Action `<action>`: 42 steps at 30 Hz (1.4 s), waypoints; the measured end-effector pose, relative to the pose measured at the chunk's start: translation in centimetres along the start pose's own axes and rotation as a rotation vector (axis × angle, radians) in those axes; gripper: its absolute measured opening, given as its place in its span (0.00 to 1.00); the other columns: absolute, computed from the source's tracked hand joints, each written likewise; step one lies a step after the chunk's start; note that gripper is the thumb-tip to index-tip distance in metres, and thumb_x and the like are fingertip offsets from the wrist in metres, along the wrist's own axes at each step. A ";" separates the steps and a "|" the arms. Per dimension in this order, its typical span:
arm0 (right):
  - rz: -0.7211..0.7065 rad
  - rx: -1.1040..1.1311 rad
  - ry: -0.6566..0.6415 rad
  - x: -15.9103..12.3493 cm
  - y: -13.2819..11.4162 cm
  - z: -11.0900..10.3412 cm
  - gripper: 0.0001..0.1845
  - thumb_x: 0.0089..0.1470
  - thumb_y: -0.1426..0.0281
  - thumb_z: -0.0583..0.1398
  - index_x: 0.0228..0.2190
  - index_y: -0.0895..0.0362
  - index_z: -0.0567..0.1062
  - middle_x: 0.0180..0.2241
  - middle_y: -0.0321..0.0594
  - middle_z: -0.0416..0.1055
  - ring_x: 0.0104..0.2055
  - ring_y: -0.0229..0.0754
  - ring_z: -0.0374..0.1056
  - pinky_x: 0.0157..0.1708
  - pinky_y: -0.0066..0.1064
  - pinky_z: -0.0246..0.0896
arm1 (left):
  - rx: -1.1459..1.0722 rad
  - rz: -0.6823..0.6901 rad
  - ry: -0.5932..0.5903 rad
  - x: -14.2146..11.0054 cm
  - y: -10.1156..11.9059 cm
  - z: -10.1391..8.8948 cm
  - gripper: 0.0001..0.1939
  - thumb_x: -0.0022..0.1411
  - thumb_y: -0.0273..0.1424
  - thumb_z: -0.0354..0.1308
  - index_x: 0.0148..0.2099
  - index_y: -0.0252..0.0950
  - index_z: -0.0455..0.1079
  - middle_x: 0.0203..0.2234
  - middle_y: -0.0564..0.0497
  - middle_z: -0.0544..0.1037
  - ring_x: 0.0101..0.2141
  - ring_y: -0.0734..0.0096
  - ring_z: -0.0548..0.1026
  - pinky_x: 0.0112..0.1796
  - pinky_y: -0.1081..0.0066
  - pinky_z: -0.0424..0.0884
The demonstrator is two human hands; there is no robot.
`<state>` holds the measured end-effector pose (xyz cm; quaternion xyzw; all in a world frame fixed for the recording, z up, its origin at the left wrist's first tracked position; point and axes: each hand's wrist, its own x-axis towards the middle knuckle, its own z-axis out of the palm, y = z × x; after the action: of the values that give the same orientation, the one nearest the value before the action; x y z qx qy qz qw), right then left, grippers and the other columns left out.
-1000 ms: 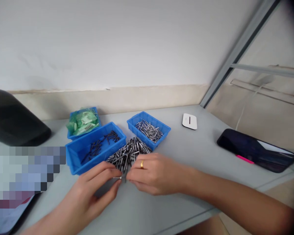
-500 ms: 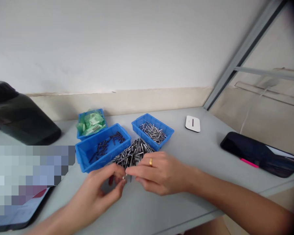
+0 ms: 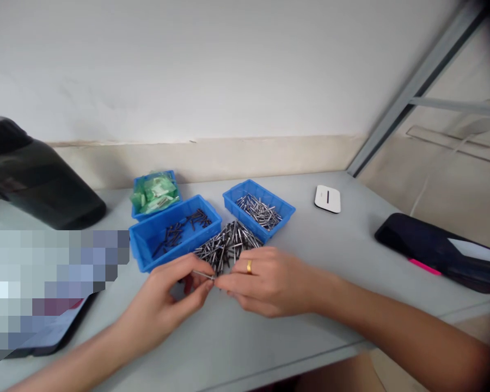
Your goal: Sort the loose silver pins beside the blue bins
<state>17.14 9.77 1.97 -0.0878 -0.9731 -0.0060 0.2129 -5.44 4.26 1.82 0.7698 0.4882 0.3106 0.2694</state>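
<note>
Over the front of the pile, my left hand has its thumb and forefinger closed on a thin metal pin. Something red shows partly behind those fingers; its kind is hidden. My right hand, with a gold ring, meets the left fingertips and pinches at the pin's right end. Just behind both hands lies a loose pile of metal pins, silver and dark mixed. Dark pins lie in the left blue bin, silver ones in the right blue bin.
A third blue bin at the back holds a green plastic bag. Along the left are a dark bottle and a tablet-like device, partly pixelated. Rightward lie a white device and a black case with a pink strip.
The pin now shows lengthwise between my fingertips, where only a small bright end showed before. My hands stay together over the pile. The whole view has shifted slightly.
</note>
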 end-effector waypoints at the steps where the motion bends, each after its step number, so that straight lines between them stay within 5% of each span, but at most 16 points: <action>1: 0.004 -0.001 -0.010 0.0 0.0 0.0 0.10 0.59 0.72 0.53 0.42 0.58 0.70 0.29 0.35 0.68 0.29 0.36 0.61 0.29 0.29 0.53 | -0.022 -0.015 -0.003 0.0 0.0 0.0 0.07 0.64 0.32 0.52 0.38 0.38 0.70 0.26 0.54 0.74 0.27 0.74 0.72 0.29 0.75 0.70; 8: 0.012 -0.012 -0.005 0.0 0.0 0.5 0.10 0.59 0.73 0.53 0.41 0.57 0.71 0.28 0.35 0.70 0.28 0.36 0.61 0.27 0.29 0.52 | -0.218 -0.083 -0.067 0.1 -0.2 0.0 0.05 0.64 0.31 0.53 0.37 0.38 0.69 0.35 0.51 0.77 0.36 0.71 0.75 0.36 0.72 0.74; 15: 0.062 0.005 0.250 0.2 0.2 0.1 0.11 0.63 0.68 0.52 0.41 0.60 0.71 0.26 0.35 0.70 0.29 0.35 0.63 0.32 0.27 0.57 | -0.091 -0.110 -0.086 0.0 0.0 -0.1 0.09 0.64 0.35 0.51 0.33 0.38 0.67 0.23 0.56 0.71 0.26 0.75 0.70 0.27 0.77 0.68; 24: 0.041 -0.043 0.053 0.1 0.2 0.7 0.13 0.63 0.66 0.53 0.30 0.58 0.71 0.23 0.33 0.66 0.27 0.36 0.59 0.27 0.29 0.50 | 0.071 -0.051 -0.042 -0.3 -0.3 0.2 0.08 0.64 0.34 0.52 0.37 0.39 0.71 0.22 0.57 0.72 0.24 0.77 0.70 0.24 0.79 0.66; 33: 0.086 -0.070 0.112 0.1 0.6 0.2 0.16 0.64 0.69 0.50 0.28 0.58 0.72 0.22 0.33 0.67 0.26 0.35 0.61 0.30 0.28 0.55 | 0.128 0.174 0.019 -0.2 -0.9 0.0 0.06 0.66 0.30 0.53 0.43 0.41 0.71 0.31 0.56 0.77 0.32 0.77 0.76 0.32 0.80 0.71; 42: -0.067 0.010 0.318 0.6 -0.7 0.3 0.08 0.58 0.72 0.55 0.30 0.59 0.73 0.20 0.32 0.65 0.23 0.34 0.56 0.24 0.28 0.53 | 0.115 0.280 -0.184 -0.3 -0.2 0.3 0.09 0.67 0.26 0.49 0.41 0.40 0.70 0.29 0.54 0.74 0.30 0.76 0.73 0.32 0.79 0.68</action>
<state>16.40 9.14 1.99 -0.0522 -0.9296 -0.0221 0.3642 -5.48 3.99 1.42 0.8696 0.3667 0.2446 0.2225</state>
